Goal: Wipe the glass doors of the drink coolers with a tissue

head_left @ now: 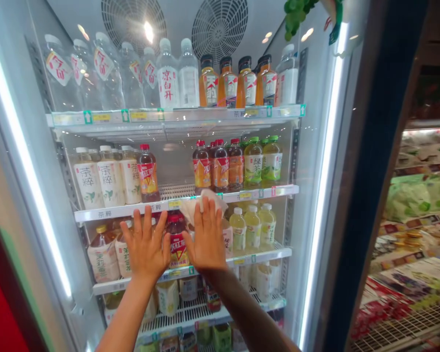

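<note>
We press a crumpled white cloth (204,201) flat against the cooler's glass door (315,171) under our right hand (205,239); its upper edge shows above the fingertips.

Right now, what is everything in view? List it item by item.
fridge: one, white-lit, left and middle
fans: two, grey grilles, fridge top
clear bottles: several, red-white labels, top shelf left
orange bottles: four in front, black caps, top shelf right
pale tea bottles: three in front, white caps, second shelf left
dark tea bottles: three in front, red caps, second shelf middle
green tea bottles: two in front, green caps, second shelf right
yellowish bottles: three in front, third shelf right
packaged food: blurred, mixed colours, shelves at right
cloth: one, white, under right hand
left hand: flat, fingers spread, on fridge glass
right hand: flat, pressing cloth on glass
</note>
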`<state>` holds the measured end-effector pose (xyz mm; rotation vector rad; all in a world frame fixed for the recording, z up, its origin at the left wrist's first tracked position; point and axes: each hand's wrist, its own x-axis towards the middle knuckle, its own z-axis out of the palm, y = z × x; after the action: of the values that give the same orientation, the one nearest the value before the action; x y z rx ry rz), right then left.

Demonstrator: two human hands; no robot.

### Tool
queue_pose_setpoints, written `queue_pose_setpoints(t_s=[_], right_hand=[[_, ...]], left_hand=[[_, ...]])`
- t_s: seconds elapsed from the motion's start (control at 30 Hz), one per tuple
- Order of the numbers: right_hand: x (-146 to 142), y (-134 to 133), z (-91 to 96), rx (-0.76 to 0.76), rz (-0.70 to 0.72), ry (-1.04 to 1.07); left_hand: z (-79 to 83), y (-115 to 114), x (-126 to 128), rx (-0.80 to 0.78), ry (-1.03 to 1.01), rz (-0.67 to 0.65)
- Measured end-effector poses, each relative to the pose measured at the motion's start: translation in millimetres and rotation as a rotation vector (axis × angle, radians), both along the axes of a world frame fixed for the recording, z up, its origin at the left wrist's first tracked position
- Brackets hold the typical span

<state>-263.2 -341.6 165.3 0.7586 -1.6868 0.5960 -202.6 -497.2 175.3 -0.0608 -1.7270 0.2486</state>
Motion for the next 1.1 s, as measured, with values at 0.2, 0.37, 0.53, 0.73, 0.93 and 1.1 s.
queue_pose_setpoints(t_s=[0.2,0.37,0.53,0.73,0.93,1.1], right_hand=[[2,-7,0.4,0.008,0.034,-0.021],[6,-14,-11.5,0.024,0.028,0.012],[3,-13,34.1,0.03,0.055,-0.019],[0,22,-59.4,0.036,-0.024,-0.031],[-45,75,-9.9,-0.258,-0.097,-0.098],[-33,64,-45.1,-0.068,-0.081,-0.062]], left_hand=[[0.0,1,2,0.004,-0.007,-0.001],[-1.7,2,2,0.007,-0.002,0.0],[-1.3,-1,2,0.012,0.002,-0.013],[-32.3,24,1,0.074,-0.026,-0.032],[-63.8,66,-17,0.078,-0.114,-0.056],[-63.0,65,-28,0.028,-0.068,-0.017]])
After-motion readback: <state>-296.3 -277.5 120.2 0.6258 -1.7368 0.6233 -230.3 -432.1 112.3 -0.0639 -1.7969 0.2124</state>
